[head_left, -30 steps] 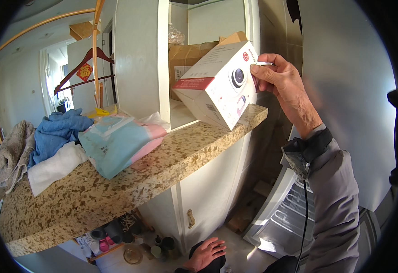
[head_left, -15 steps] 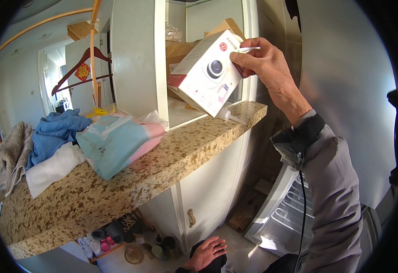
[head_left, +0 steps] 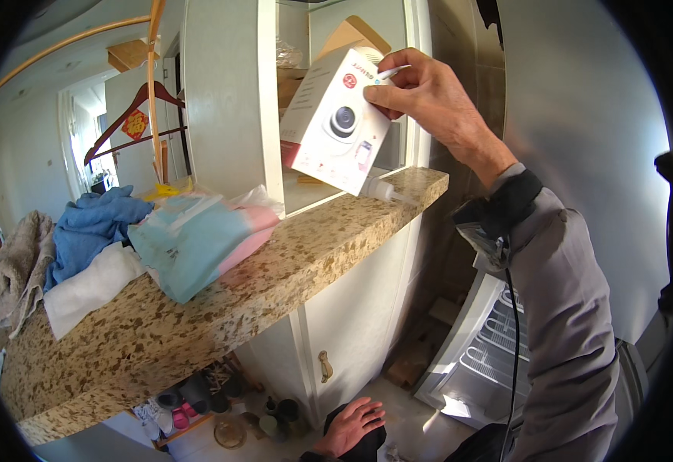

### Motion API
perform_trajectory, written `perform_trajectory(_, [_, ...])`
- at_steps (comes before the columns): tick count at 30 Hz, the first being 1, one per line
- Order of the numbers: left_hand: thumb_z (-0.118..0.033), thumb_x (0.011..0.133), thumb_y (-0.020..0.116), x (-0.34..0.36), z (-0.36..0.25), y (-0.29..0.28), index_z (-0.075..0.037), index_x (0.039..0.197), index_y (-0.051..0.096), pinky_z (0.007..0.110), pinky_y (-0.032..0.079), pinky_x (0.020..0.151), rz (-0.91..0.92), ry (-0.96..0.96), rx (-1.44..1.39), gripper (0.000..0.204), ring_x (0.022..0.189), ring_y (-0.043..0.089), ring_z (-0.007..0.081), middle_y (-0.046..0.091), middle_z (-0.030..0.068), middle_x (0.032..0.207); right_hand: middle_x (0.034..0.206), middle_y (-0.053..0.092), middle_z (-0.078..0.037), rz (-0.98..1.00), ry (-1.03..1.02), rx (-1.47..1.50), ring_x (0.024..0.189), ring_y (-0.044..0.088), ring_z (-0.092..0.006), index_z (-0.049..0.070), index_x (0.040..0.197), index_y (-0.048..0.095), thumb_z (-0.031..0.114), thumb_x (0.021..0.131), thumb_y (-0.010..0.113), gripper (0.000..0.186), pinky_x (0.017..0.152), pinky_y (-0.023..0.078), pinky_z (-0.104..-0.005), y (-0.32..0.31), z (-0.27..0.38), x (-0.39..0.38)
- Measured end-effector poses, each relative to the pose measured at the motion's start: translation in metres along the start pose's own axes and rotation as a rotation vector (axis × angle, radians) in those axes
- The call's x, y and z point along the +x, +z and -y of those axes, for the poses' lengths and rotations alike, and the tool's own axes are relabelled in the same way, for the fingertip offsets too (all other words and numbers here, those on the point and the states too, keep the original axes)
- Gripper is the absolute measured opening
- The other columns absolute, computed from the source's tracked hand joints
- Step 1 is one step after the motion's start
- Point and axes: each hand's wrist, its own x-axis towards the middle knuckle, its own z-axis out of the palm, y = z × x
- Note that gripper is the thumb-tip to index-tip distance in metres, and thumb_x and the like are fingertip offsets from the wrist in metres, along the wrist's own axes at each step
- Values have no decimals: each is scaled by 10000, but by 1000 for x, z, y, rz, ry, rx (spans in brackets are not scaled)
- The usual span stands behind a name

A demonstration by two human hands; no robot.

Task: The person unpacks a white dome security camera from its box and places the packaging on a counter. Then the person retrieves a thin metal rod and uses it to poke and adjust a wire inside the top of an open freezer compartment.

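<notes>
My right hand (head_left: 421, 96) is closed on the upper right edge of a white carton (head_left: 332, 115) with a camera pictured on its front. A thin white piece (head_left: 392, 71) sticks out between thumb and fingers; I cannot tell what it is. The carton tilts in front of an open cabinet (head_left: 413, 142), just above the stone ledge. Beside its lower corner, a small white bottle with a nozzle (head_left: 379, 189) lies on the ledge. Low in view, my left hand (head_left: 355, 426) is open, fingers spread, over a dark trouser leg and away from the ledge.
The speckled stone ledge (head_left: 267, 289) carries a blue-and-pink plastic package (head_left: 194, 242), a white cloth (head_left: 94, 289), a blue cloth (head_left: 94, 227) and a grey towel (head_left: 17, 266). A cardboard box (head_left: 352, 35) stands in the cabinet. A large metallic panel (head_left: 582, 154) rises at right; shoes (head_left: 178, 416) sit below.
My right hand has moved the carton a little to the left and upward, and it stands more upright. The left hand has hardly moved.
</notes>
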Motion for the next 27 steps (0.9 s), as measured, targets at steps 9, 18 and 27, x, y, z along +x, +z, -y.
perform_trajectory(9, [-293,1008,648,-1,-1,-10,-58,1470,441,572,352,1179,27,20,-26,558,1367,464,366,469,192,1475,958,719,-173,-43,-44,-35,834,733,-192,-53,1207,621,279,859,834,526,774,596,-297,-20,-5,-6])
perform_trajectory(18, [-292,1003,655,-1,-2,-10,-59,1465,441,565,349,1186,26,8,-42,560,1368,464,364,471,193,1471,977,722,-136,-76,-28,102,844,686,-149,22,1203,647,408,834,858,573,847,565,-294,-2,-6,4])
perform_trajectory(27, [-286,1015,636,-1,-4,-6,-47,1473,426,565,346,1186,26,9,-39,558,1368,463,362,465,194,1477,958,724,-123,-3,-82,20,879,689,-141,11,1220,628,293,861,854,510,831,579,-288,1,4,-2])
